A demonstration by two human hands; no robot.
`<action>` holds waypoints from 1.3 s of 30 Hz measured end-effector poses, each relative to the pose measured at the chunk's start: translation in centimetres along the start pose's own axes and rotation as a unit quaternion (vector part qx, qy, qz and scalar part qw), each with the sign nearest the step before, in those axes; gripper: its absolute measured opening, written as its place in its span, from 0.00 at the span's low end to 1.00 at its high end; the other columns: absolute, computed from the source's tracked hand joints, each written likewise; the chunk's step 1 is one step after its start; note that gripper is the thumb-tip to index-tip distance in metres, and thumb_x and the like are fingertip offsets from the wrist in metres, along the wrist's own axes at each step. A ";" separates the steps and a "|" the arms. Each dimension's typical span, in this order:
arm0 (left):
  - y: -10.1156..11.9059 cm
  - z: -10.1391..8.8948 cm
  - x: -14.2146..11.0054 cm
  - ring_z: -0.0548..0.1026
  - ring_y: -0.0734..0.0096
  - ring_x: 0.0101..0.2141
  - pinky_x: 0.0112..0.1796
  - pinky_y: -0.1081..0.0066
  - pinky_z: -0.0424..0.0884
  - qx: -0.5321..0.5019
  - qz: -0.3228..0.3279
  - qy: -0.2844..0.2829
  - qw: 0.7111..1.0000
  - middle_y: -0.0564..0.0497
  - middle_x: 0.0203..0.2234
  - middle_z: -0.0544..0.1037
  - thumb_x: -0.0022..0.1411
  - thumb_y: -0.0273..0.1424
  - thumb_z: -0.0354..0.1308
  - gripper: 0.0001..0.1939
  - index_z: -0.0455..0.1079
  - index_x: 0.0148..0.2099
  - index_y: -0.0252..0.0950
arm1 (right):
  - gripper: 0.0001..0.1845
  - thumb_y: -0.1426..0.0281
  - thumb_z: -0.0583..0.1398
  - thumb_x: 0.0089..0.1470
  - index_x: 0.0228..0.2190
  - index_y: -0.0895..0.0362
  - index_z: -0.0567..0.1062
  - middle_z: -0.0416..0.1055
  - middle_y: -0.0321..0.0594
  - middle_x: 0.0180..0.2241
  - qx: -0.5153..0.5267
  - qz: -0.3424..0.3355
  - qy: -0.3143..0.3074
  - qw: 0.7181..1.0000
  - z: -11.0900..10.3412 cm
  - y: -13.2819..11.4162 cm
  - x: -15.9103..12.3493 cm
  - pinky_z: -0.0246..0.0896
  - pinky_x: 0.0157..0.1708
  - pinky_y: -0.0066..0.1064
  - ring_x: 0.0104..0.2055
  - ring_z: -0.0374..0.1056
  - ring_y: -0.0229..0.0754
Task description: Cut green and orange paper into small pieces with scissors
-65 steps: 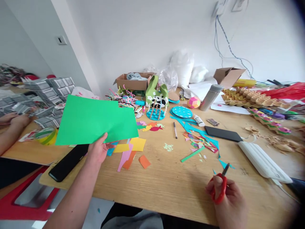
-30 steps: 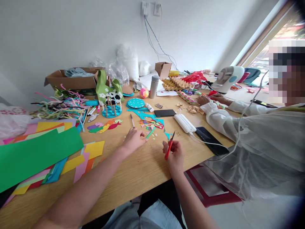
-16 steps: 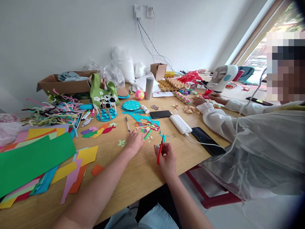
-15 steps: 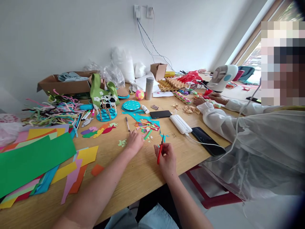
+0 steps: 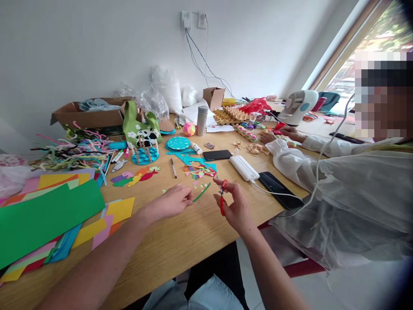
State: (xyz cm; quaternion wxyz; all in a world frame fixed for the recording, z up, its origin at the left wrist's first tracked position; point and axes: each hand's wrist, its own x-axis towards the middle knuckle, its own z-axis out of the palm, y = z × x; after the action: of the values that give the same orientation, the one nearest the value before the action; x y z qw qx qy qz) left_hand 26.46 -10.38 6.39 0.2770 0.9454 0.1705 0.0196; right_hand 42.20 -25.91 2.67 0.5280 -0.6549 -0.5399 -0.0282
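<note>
My left hand (image 5: 176, 201) is closed in a pinch on one end of a narrow green paper strip (image 5: 202, 192), which points up and to the right. Facing it, my right hand (image 5: 237, 206) grips a pair of red-handled scissors (image 5: 222, 198), with fingers at the handles. The scissors are apart from the strip. Just beyond the hands lies a pile of small coloured paper scraps (image 5: 198, 171). A pen (image 5: 173, 168) rests left of the scraps, and colourful paper fish cutouts (image 5: 138, 175) lie farther left.
Coloured paper sheets (image 5: 48, 215) cover the table's left side, with pipe cleaners (image 5: 71, 148) behind. A white power bank (image 5: 244, 168) and a black phone (image 5: 280, 190) lie to the right, joined by a cable. A co-worker's sleeve (image 5: 290, 161) reaches in there; a steel flask (image 5: 202, 120) stands behind.
My left hand has drawn back from the scraps and now holds the green strip above the table. My right hand has turned the scissors and spread its fingers in the handles.
</note>
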 end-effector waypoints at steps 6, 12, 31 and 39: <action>1.7 -0.7 -2.4 0.70 0.65 0.35 0.37 0.67 0.64 0.099 0.094 -0.059 0.989 0.48 0.31 0.71 0.62 0.26 0.47 0.09 0.66 0.31 0.37 | 0.11 0.78 0.61 0.49 0.34 0.55 0.66 0.74 0.38 0.33 -0.052 -0.068 -0.245 0.966 -1.0 -2.1 2.1 0.58 0.42 0.35 0.36 0.68 0.42; 1.1 -1.8 -3.2 0.70 0.62 0.44 0.45 0.63 0.66 0.036 0.107 0.038 0.993 0.47 0.41 0.72 0.62 0.30 0.52 0.05 0.67 0.40 0.38 | 0.07 0.74 0.61 0.50 0.30 0.55 0.66 0.70 0.35 0.27 0.016 0.059 -0.251 0.966 -0.5 -3.3 1.7 0.58 0.31 0.30 0.28 0.63 0.38; 3.2 5.0 -3.4 0.71 0.72 0.28 0.33 0.71 0.67 -0.516 -0.072 0.225 0.823 0.51 0.23 0.74 0.53 0.36 0.61 0.10 0.73 0.29 0.33 | 0.24 0.63 0.72 0.37 0.29 0.53 0.63 0.68 0.32 0.24 0.323 0.297 -0.001 0.899 3.3 -5.2 -1.6 0.64 0.31 0.31 0.27 0.67 0.38; 1.9 4.9 -3.6 0.73 0.71 0.28 0.33 0.72 0.69 -0.501 -0.089 0.273 0.816 0.53 0.22 0.75 0.54 0.35 0.61 0.09 0.71 0.28 0.34 | 0.23 0.62 0.72 0.37 0.29 0.54 0.64 0.68 0.32 0.24 0.299 0.309 -0.025 0.903 4.2 -4.6 -2.7 0.63 0.31 0.31 0.28 0.67 0.39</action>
State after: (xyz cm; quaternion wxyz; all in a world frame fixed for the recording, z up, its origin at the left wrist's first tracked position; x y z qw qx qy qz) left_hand 24.34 -15.64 3.44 0.6553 0.6123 0.2890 0.3348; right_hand 35.50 -25.36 2.23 0.6673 -0.6009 -0.3070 0.3153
